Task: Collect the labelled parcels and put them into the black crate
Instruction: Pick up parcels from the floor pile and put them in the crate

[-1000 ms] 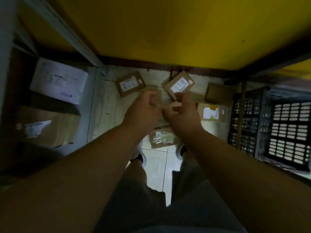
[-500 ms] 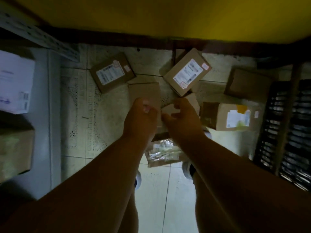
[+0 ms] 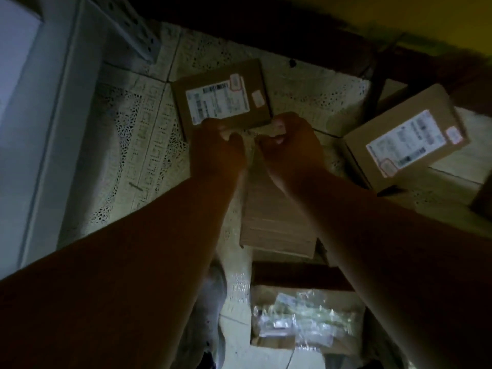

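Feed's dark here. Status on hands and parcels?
Left hand and right hand at near edge of labelled parcel, grip unclear. Second labelled parcel right, untouched. Plain box under forearms.

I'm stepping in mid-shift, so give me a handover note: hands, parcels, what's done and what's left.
Left hand and right hand: both at the near edge of the labelled parcel on the floor; grip not clear.
Second labelled parcel lies to the right, untouched.
Plain box sits between the forearms; a plastic-wrapped packet lies nearer.
Black crate is out of view.
Done: nothing visibly crated. Left: lift and crate both labelled parcels.
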A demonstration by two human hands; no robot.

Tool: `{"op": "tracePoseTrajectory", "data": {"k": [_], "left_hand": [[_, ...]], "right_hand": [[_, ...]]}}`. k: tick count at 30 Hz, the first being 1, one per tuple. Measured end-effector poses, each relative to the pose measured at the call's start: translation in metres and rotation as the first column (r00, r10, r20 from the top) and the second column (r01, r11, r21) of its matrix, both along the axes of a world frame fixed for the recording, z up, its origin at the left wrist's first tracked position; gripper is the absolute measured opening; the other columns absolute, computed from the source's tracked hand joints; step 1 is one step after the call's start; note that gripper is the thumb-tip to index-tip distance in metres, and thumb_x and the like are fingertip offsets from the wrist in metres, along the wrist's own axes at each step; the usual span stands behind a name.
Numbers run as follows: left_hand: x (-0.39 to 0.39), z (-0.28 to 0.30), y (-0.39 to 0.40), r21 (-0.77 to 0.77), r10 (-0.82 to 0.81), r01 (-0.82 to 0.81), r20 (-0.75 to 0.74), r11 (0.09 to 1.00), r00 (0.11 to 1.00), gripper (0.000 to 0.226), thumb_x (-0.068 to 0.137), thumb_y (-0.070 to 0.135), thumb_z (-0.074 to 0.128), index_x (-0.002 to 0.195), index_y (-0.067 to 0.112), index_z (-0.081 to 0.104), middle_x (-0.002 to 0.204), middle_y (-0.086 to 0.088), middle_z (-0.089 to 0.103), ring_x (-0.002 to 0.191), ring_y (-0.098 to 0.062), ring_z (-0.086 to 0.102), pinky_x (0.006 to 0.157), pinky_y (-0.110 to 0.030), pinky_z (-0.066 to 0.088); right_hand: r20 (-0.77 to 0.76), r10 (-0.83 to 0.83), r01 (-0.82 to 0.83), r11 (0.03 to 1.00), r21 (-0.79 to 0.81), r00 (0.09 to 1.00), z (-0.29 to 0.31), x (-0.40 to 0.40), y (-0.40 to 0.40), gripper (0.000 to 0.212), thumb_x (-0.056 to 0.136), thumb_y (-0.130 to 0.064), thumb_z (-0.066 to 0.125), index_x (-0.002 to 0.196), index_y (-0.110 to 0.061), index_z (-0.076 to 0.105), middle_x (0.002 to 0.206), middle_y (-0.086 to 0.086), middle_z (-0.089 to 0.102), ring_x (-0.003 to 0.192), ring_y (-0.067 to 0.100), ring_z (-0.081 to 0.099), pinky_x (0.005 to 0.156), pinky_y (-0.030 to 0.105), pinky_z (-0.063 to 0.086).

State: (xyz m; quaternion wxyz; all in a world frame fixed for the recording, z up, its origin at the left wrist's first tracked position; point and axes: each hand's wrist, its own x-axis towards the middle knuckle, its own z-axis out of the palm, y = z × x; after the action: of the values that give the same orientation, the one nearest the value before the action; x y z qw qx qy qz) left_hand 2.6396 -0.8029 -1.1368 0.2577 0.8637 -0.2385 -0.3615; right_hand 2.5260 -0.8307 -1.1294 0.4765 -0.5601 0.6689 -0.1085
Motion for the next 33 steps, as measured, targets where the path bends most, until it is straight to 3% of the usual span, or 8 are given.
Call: {"op": "tracePoseTrajectory", "data": {"k": [2, 4, 11, 14, 17, 23, 28, 33], "left_hand": [[0.023, -0.019, -0.007, 0.100, 0.031, -0.047, 0.154, 0.994, 0.988, 0.036, 0.095, 0.024, 0.056, 0.130, 0.013, 0.052, 0.123, -0.006, 0.059, 0.097, -0.015, 0.057, 0.060, -0.022, 0.048], [0.048, -0.034, -0.014, 0.294, -0.095, 0.007, 0.286, 0.956, 0.953, 0.045, 0.097, 0.031, 0.054, 0.137, 0.013, 0.043, 0.131, -0.014, 0.050, 0.099, -0.022, 0.052, 0.063, -0.023, 0.043], [0.074, -0.057, -0.026, 0.235, 0.198, -0.174, -0.086, 0.956, 0.976, 0.060, 0.095, 0.023, 0.060, 0.148, 0.014, 0.033, 0.137, -0.011, 0.053, 0.103, -0.024, 0.055, 0.061, -0.026, 0.040], [0.077, -0.048, -0.025, 0.216, 0.316, -0.295, -0.071, 0.931, 0.946, 0.054, 0.095, 0.029, 0.060, 0.141, 0.006, 0.044, 0.128, -0.013, 0.057, 0.092, -0.026, 0.059, 0.065, -0.031, 0.046], [0.076, -0.022, -0.015, 0.247, 0.391, -0.341, -0.188, 0.907, 0.901, 0.042, 0.100, 0.028, 0.051, 0.135, 0.005, 0.054, 0.131, -0.017, 0.060, 0.113, -0.031, 0.061, 0.077, -0.032, 0.051], [0.036, 0.105, 0.038, 0.265, 0.562, -0.497, -0.448, 0.826, 0.695, 0.009, 0.091, 0.008, 0.064, 0.097, 0.015, 0.064, 0.108, -0.010, 0.068, 0.087, -0.024, 0.067, 0.080, -0.037, 0.058], [0.016, 0.276, 0.075, 0.334, 0.569, -0.472, -0.612, 0.816, 0.550, 0.013, 0.091, 0.005, 0.062, 0.100, 0.013, 0.065, 0.111, -0.013, 0.071, 0.096, -0.027, 0.068, 0.082, -0.040, 0.056], [0.025, 0.445, 0.085, 0.207, 0.486, -0.501, -0.696, 0.840, 0.528, 0.032, 0.090, 0.019, 0.068, 0.121, 0.017, 0.062, 0.118, -0.012, 0.070, 0.104, -0.030, 0.068, 0.092, -0.052, 0.054]], "right_hand": [[-0.025, 0.050, -0.051, 0.997, -0.055, 0.998, -0.010, 0.007, -0.016, 0.036, 0.094, -0.029, 0.062, 0.128, -0.020, 0.056, 0.125, 0.000, 0.054, 0.100, 0.013, 0.056, 0.075, 0.021, 0.040], [-0.097, 0.143, -0.153, 0.982, -0.108, 0.985, -0.021, 0.016, -0.036, 0.033, 0.096, -0.033, 0.057, 0.125, -0.017, 0.058, 0.119, 0.002, 0.054, 0.103, 0.017, 0.057, 0.074, 0.023, 0.039], [-0.122, 0.175, -0.135, 0.950, 0.282, 0.977, -0.047, 0.046, -0.074, 0.059, 0.097, -0.039, 0.059, 0.146, -0.017, 0.036, 0.138, 0.011, 0.051, 0.109, 0.026, 0.060, 0.065, 0.029, 0.050], [-0.147, 0.041, -0.008, 0.976, 0.217, 0.988, -0.043, 0.045, -0.077, 0.050, 0.098, -0.040, 0.055, 0.139, -0.014, 0.045, 0.135, 0.014, 0.052, 0.111, 0.031, 0.059, 0.083, 0.039, 0.056], [-0.231, -0.032, 0.046, 0.997, 0.057, 0.972, -0.015, 0.038, -0.074, 0.041, 0.098, -0.039, 0.053, 0.127, -0.010, 0.055, 0.127, 0.012, 0.055, 0.102, 0.028, 0.061, 0.075, 0.034, 0.053], [-0.022, -0.340, 0.339, 0.940, -0.036, 0.940, 0.112, 0.010, -0.028, 0.015, 0.095, -0.040, 0.059, 0.101, -0.029, 0.052, 0.096, -0.005, 0.062, 0.071, 0.007, 0.057, 0.046, 0.016, 0.036], [0.237, -0.390, 0.404, 0.915, -0.011, 0.890, 0.282, 0.001, 0.000, 0.017, 0.094, -0.020, 0.063, 0.098, -0.033, 0.052, 0.072, -0.024, 0.064, 0.061, -0.015, 0.061, 0.040, 0.004, 0.039], [0.326, -0.269, 0.276, 0.961, 0.028, 0.906, 0.468, -0.006, 0.009, 0.024, 0.088, -0.020, 0.070, 0.102, -0.032, 0.055, 0.094, 0.001, 0.070, 0.076, 0.012, 0.073, 0.057, 0.033, 0.060]]}}
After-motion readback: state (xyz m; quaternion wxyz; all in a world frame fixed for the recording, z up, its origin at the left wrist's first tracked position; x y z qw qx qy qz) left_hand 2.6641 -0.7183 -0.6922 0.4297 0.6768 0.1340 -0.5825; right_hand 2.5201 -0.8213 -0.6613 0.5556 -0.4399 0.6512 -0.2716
